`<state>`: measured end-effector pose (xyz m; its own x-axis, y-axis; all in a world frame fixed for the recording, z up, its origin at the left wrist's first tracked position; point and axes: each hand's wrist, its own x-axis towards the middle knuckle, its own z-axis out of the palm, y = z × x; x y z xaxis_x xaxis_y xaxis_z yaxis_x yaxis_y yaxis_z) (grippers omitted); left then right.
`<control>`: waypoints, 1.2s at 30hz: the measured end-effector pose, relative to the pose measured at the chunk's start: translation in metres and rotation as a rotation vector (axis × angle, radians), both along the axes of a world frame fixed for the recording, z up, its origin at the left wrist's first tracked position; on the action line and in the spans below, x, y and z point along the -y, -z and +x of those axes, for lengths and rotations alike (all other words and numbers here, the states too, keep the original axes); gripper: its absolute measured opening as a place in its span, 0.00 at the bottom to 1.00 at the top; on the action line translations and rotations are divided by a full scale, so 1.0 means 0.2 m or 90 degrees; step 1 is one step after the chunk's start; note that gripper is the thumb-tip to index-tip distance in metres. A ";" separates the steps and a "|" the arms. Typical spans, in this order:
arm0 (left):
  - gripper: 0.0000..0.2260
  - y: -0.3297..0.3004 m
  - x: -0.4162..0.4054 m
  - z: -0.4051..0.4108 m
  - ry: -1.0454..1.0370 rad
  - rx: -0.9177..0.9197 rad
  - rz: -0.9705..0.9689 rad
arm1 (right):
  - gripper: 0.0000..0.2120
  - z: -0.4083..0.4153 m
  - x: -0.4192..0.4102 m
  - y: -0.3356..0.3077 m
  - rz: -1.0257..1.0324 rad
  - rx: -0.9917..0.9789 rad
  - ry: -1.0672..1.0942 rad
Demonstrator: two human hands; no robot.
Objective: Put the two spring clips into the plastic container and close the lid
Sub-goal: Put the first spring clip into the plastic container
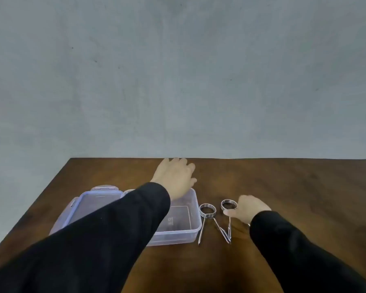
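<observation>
On the dark wood table (pixel 283 187), smooth with a visible grain, the clear plastic container (pixel 184 227) sits open: rectangular, rounded corners, thin translucent walls, nothing visible inside. Its lid (pixel 89 206) lies flipped out to the left, bluish seal rim, latch tabs on the edges.

Left hand (pixel 174 178) reaches over the container's far right corner, fingers spread loosely, holding nothing. Whether it touches the rim, can't tell.

Both spring clips lie just right of the container, on the table. Near clip (pixel 207 211): chrome wire coil, two long straight legs splayed toward the camera. Far clip (pixel 228 205): same build, legs running close together.

Right hand (pixel 248 208) is at the far clip, thumb touching just below the coil, other fingers curled behind it; not clearly closed on it yet.

Step in hand, likely: pick the far clip. Pinch at the coil, not the legs — polished wire is slippery, and the leg tips meet the near clip's, so lift straight up to avoid dragging it. Lay it flat in the container so the lid can seat.
</observation>
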<state>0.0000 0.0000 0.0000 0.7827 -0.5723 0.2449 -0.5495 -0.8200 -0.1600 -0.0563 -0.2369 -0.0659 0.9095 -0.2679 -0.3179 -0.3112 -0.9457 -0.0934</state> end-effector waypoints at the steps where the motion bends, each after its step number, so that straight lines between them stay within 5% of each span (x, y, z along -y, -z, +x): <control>1: 0.15 0.02 0.00 -0.02 -0.009 -0.005 0.008 | 0.28 -0.01 0.01 0.04 0.004 -0.009 0.011; 5: 0.16 0.13 -0.03 -0.04 -0.024 -0.019 -0.014 | 0.32 -0.05 0.01 0.19 0.039 0.014 0.099; 15: 0.18 0.14 -0.27 0.00 -0.048 0.000 -0.123 | 0.14 0.01 0.01 0.24 0.087 0.135 0.135; 23: 0.17 0.18 -0.73 0.06 -0.181 -0.006 -0.211 | 0.13 0.16 -0.27 -0.18 0.257 0.368 -0.091; 30: 0.13 0.48 -1.05 0.00 -0.246 -0.087 -0.243 | 0.17 0.21 -0.75 -0.25 0.212 0.223 -0.396; 36: 0.17 0.68 -1.11 -0.04 -0.261 -0.227 -0.267 | 0.17 0.21 -0.96 0.03 0.119 0.109 -0.478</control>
<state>-0.0083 0.2226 -0.1352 0.9897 -0.1259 0.0679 -0.1418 -0.9260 0.3499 -0.0137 -0.0444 -0.0724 0.8661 0.4809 -0.1367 0.4368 -0.8609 -0.2608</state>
